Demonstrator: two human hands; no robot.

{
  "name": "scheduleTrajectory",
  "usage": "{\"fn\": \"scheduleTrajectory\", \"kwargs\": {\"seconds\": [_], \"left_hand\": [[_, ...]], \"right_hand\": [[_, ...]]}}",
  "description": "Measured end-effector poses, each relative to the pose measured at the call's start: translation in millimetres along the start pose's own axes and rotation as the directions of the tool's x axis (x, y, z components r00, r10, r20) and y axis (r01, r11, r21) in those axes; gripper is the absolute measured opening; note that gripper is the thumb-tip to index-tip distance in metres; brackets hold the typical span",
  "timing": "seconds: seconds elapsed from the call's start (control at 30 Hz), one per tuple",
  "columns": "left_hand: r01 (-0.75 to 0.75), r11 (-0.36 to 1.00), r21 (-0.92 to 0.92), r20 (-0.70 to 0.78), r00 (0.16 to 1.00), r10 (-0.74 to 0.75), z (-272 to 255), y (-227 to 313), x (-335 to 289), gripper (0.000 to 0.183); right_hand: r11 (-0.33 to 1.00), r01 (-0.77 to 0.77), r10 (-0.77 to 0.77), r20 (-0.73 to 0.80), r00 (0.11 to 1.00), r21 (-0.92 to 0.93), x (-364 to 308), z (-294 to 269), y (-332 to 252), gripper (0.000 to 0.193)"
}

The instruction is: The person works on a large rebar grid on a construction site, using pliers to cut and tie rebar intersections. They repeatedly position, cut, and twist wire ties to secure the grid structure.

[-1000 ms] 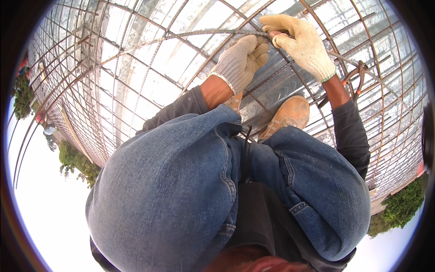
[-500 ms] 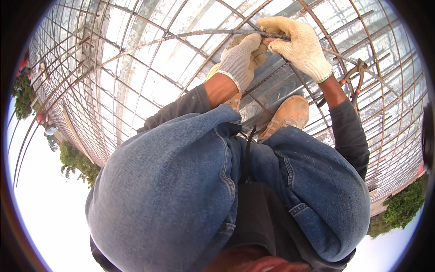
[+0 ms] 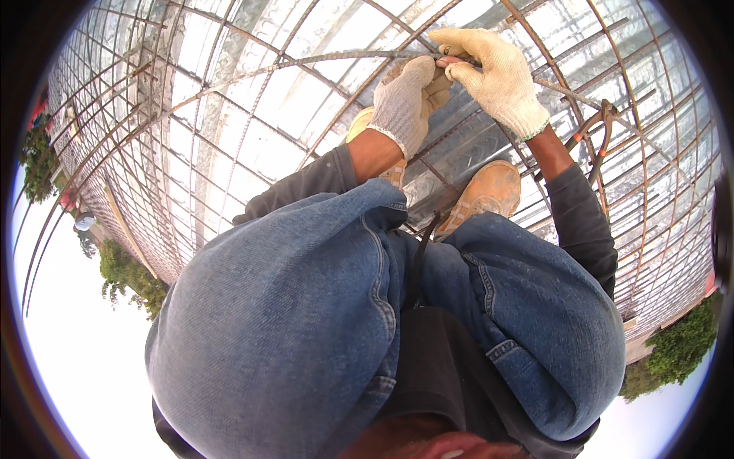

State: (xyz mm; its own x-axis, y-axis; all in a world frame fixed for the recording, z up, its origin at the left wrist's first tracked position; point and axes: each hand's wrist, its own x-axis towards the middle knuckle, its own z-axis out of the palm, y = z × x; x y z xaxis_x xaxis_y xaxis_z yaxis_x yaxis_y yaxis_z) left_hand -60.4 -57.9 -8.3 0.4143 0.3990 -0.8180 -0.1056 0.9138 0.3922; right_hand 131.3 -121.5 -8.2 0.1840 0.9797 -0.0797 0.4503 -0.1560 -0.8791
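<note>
My left hand [image 3: 405, 99], in a pale knitted work glove, is closed with its fingers pinched together, just beneath a long ribbed steel bar [image 3: 336, 56]. Against its fingertips is my right hand [image 3: 493, 80], in a cream glove with a bare fingertip showing. Its thumb and a finger press together at the bar, while the upper finger reaches out over it. Whatever small thing the fingers pinch is hidden. To the right of my right wrist, a pair of pincers [image 3: 606, 115] with orange-marked dark handles rests on the mesh.
Crossed reinforcing bars [image 3: 283, 130] spread all around over shiny corrugated metal decking [image 3: 451, 149]. My tan boot [image 3: 489, 191] stands between the bars, below my hands. A yellow object [image 3: 361, 122] shows partly behind my left wrist. Trees [image 3: 130, 271] stand beyond the deck edge.
My right hand has shifted slightly left and its fingertips have come closer to the left hand's. My left hand stays nearly where it was.
</note>
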Motion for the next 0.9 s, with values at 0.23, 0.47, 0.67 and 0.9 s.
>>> {"fn": "scheduleTrajectory", "kwargs": {"seconds": [0.23, 0.47, 0.67, 0.9], "left_hand": [[-0.128, 0.992, -0.009, 0.013, 0.992, 0.128, -6, -4, -2, 0.018], [-0.267, 0.912, 0.311, -0.060, 0.952, 0.299, 2, -15, -10, 0.030], [-0.571, 0.450, 0.687, 0.228, 0.757, 0.612, -1, -10, -23, 0.032], [-0.443, -0.490, 0.751, 0.660, 0.505, 0.556, 20, 49, -33, 0.054]], "right_hand": [[0.981, 0.112, -0.125, -0.075, 0.989, -0.155, 3, 8, -8, 0.045], [0.996, 0.039, -0.050, -0.151, 0.987, -0.078, -3, 9, -23, 0.032], [0.998, -0.043, 0.039, -0.071, 0.997, -0.054, 2, 2, -40, 0.040], [0.998, -0.049, 0.043, -0.130, 0.991, -0.036, -8, -10, -45, 0.047]]}}
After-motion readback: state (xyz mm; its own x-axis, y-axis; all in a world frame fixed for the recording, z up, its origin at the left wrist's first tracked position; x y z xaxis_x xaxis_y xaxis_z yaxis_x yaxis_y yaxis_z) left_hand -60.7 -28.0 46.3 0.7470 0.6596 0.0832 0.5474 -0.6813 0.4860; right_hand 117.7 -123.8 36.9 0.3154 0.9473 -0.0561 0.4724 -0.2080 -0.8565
